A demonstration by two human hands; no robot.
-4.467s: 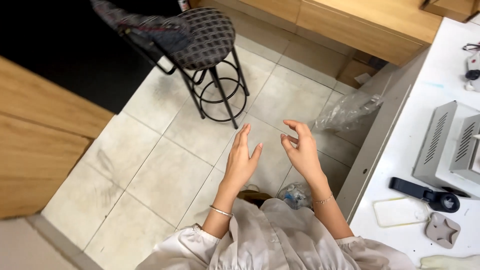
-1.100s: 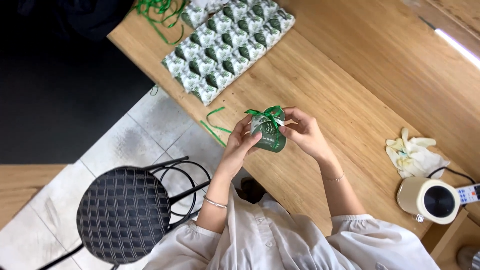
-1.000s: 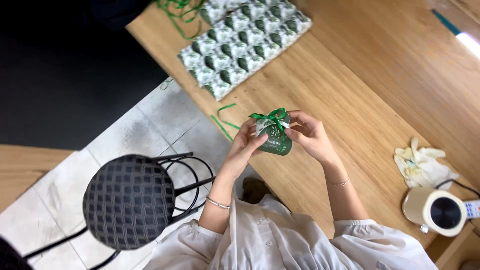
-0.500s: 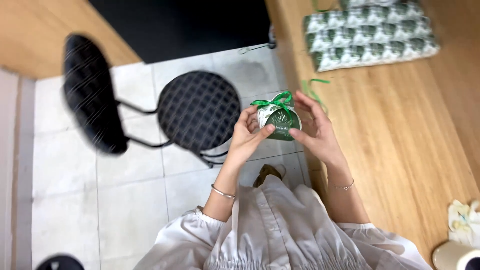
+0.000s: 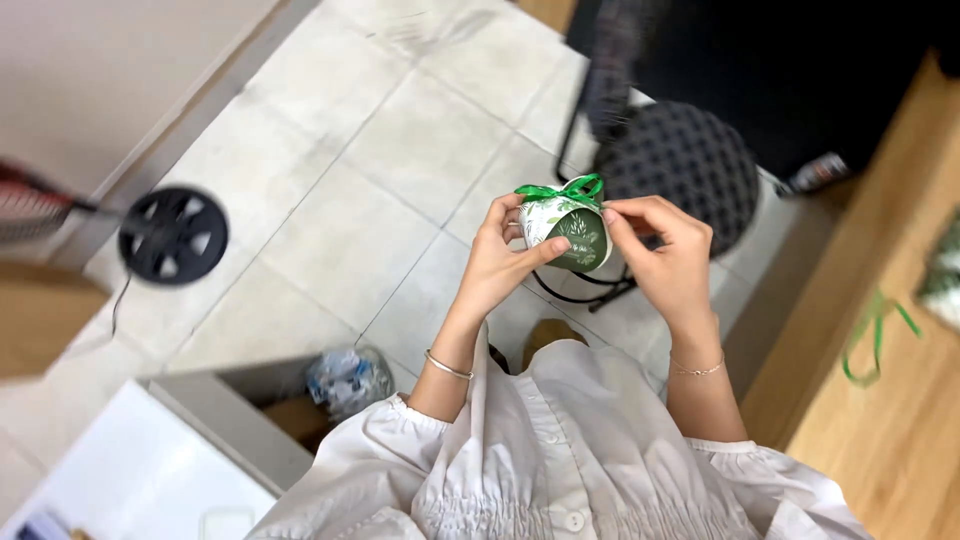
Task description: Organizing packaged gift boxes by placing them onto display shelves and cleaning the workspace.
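Note:
I hold a small round gift box in green and white with a leaf pattern, chest high above the floor. A green ribbon bow sits on its top edge. My left hand cups the box from the left, thumb across its green face. My right hand grips the right side, fingertips at the ribbon. Both wrists wear thin bracelets, and my white blouse fills the bottom of the view.
A black mesh stool stands just behind the box on the tiled floor. A wooden table with a loose green ribbon lies at right. A black round base sits at left, and a white surface lies bottom left.
My view has swung from the wooden table over to the floor. The box stays in both hands; the stool now lies behind it and the table has slid to the right edge.

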